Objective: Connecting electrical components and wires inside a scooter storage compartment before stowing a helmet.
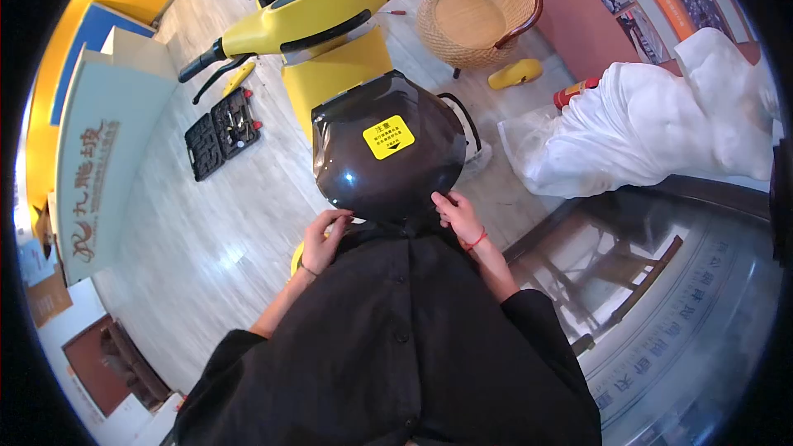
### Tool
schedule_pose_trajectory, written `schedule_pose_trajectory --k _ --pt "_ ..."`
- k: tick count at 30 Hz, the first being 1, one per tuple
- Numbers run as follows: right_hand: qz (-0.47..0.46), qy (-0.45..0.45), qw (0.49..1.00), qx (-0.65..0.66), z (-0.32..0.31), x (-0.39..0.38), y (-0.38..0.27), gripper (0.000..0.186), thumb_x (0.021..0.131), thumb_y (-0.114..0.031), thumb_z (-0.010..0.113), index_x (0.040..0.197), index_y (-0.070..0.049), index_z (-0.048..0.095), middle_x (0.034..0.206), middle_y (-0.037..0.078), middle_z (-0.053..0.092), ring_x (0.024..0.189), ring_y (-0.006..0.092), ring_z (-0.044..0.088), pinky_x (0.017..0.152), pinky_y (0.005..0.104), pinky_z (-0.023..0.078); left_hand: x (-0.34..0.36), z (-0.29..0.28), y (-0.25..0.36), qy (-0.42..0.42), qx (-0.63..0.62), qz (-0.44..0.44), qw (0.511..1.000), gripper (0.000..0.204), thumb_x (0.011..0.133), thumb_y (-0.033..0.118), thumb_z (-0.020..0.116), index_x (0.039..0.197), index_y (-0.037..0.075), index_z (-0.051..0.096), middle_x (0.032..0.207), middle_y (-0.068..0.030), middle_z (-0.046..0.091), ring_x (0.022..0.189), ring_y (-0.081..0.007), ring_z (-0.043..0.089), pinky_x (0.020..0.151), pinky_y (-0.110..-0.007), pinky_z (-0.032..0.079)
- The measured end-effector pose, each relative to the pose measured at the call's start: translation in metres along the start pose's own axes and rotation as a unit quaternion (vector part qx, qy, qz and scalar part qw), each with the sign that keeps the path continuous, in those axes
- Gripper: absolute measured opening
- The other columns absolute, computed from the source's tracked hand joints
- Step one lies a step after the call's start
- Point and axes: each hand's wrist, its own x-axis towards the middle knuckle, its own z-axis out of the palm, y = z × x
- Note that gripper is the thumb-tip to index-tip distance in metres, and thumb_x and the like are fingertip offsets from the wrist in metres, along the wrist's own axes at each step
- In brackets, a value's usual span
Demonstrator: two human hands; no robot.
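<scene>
A glossy dark cover [388, 186], rounded and bearing a yellow sticker, lies in front of my body on a yellow scooter [334, 87]. At the cover's near left corner my left hand [325, 241] is closed, fingertips pinching the rim. My right hand [457, 216], with a red string at its wrist, pinches the near right part of the same rim. The scooter's handlebar [322, 8] stretches across beyond the cover, with a black grip at each end. My torso hides what is under the cover's near edge.
Left of the scooter, an open black tool case [223, 134] lies on the floor near a yellow part [239, 78]. A wicker chair [464, 16], another yellow piece [515, 73], a red cylinder [576, 92] and a large white wrapped form [652, 120] are at right. A pale counter [107, 149] stands left.
</scene>
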Motion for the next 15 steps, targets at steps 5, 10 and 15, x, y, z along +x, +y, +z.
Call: schedule_pose_trajectory --k 5,10,15 --pt "0.021 -0.015 0.999 -0.021 -0.025 0.009 0.015 0.027 0.077 -0.031 0.059 0.074 -0.005 0.054 0.06 -0.002 0.046 0.051 0.0048 0.04 0.044 0.0198 0.033 -0.022 -0.012 -0.051 0.031 -0.015 -0.18 0.983 0.021 0.084 0.014 0.046 0.095 -0.002 0.055 0.089 -0.0091 0.06 0.084 -0.0144 0.055 0.076 -0.026 0.042" --pt "-0.057 0.115 0.964 -0.233 -0.105 0.036 0.1 0.034 0.074 -0.032 0.058 0.084 0.001 0.057 0.074 0.013 0.059 0.07 0.0226 0.056 0.065 0.0314 0.043 -0.042 -0.007 -0.064 -0.07 0.14 -0.303 0.94 0.03 0.083 0.018 0.049 0.102 -0.004 0.053 0.093 -0.0123 0.06 0.087 -0.0195 0.056 0.079 -0.029 0.041" --pt "0.072 0.127 0.908 -0.393 -0.176 0.032 0.153 0.027 0.074 -0.026 0.053 0.082 -0.001 0.059 0.084 0.018 0.059 0.084 0.0314 0.056 0.073 0.0371 0.043 -0.046 0.003 -0.008 0.046 0.036 -0.288 0.956 0.024 0.083 0.012 0.049 0.099 -0.004 0.054 0.092 -0.0115 0.06 0.087 -0.018 0.056 0.08 -0.027 0.041"
